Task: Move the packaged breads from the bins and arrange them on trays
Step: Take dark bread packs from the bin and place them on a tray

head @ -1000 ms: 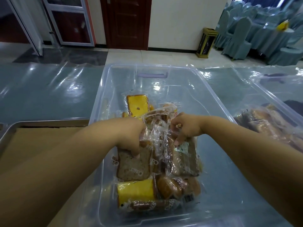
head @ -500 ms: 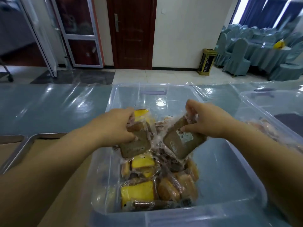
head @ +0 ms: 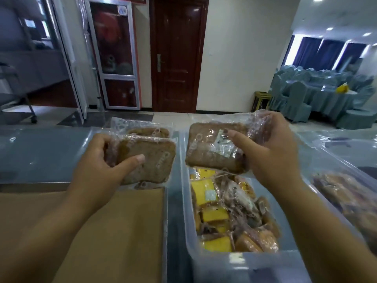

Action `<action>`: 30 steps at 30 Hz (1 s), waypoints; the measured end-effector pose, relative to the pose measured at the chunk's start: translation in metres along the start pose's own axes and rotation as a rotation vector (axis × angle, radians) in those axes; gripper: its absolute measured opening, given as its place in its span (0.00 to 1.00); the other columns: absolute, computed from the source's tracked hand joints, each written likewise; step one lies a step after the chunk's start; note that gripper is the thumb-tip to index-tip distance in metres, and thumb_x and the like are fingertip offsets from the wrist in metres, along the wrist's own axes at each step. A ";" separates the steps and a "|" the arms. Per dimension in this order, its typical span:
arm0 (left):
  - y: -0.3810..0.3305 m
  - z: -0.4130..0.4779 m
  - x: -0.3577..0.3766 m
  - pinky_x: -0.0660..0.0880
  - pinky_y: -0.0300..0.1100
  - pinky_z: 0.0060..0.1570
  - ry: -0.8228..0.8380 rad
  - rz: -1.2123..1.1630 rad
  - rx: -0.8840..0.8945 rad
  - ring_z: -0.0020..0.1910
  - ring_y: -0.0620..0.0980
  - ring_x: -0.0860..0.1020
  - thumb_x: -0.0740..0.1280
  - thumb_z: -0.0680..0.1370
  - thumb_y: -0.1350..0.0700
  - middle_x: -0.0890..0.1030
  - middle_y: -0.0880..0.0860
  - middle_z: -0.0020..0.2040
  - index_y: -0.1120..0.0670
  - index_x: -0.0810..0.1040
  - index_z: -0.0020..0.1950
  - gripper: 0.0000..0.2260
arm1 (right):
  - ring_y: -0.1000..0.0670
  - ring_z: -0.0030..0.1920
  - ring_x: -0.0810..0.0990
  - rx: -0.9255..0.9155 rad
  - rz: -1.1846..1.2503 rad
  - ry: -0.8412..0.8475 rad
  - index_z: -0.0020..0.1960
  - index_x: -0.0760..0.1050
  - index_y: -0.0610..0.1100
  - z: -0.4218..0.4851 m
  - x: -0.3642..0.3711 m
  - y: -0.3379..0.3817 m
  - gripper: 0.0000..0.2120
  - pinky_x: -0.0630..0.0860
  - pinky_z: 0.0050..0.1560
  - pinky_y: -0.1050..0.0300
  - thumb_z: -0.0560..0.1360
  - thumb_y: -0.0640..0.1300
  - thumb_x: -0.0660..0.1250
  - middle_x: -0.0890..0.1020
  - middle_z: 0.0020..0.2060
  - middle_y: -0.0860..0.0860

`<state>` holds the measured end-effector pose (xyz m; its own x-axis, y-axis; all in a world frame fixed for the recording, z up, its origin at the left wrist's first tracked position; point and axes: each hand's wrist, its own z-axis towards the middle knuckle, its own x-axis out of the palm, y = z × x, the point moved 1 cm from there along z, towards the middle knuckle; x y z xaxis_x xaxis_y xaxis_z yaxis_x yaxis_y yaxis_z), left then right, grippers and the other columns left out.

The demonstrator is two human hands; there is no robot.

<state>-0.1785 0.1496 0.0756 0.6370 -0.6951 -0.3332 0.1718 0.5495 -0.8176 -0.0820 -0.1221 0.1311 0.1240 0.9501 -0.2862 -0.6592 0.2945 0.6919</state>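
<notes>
Above clear bin (head: 186,211) holding heap of yellow and brown packaged breads (head: 224,213): one brown pack (head: 210,148) gripped in right hand (head: 273,152), fingers (head: 242,140) curled round it. Over far edge of paper-lined tray (head: 122,231): two brown packs (head: 151,158) gripped likewise in left hand (head: 95,166). Narrow strip of desk (head: 175,231) between tray and bin.

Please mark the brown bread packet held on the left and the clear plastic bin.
Left brown plastic-wrapped bread packet (head: 151,158): head view, middle of the slice.
Clear plastic bin (head: 265,266): head view, its near wall.
</notes>
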 end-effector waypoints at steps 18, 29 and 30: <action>0.190 -0.028 -0.051 0.71 0.30 0.22 0.148 0.150 -0.309 0.37 0.45 0.77 0.74 0.69 0.47 0.75 0.49 0.43 0.49 0.70 0.46 0.15 | 0.45 0.49 0.77 0.369 -0.592 0.460 0.56 0.65 0.44 -0.124 0.243 -0.022 0.18 0.72 0.41 0.55 0.74 0.53 0.65 0.73 0.53 0.47; 0.258 0.001 0.043 0.74 0.40 0.50 0.335 0.271 -0.227 0.51 0.46 0.70 0.67 0.72 0.40 0.70 0.49 0.54 0.50 0.66 0.58 0.22 | 0.57 0.44 0.77 0.772 -0.037 0.225 0.56 0.67 0.52 -0.137 0.299 -0.116 0.11 0.75 0.38 0.64 0.75 0.49 0.66 0.76 0.46 0.55; 0.265 -0.001 0.048 0.73 0.41 0.52 0.412 0.319 -0.221 0.53 0.46 0.68 0.66 0.72 0.38 0.68 0.50 0.58 0.49 0.64 0.59 0.23 | 0.56 0.46 0.78 0.785 -0.027 0.250 0.57 0.68 0.49 -0.142 0.300 -0.124 0.12 0.74 0.38 0.65 0.76 0.48 0.65 0.76 0.48 0.53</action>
<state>-0.1033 0.2610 -0.1579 0.2779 -0.6586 -0.6993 -0.1708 0.6825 -0.7107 -0.0684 0.1116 -0.1344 -0.0972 0.9182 -0.3841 0.0638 0.3908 0.9182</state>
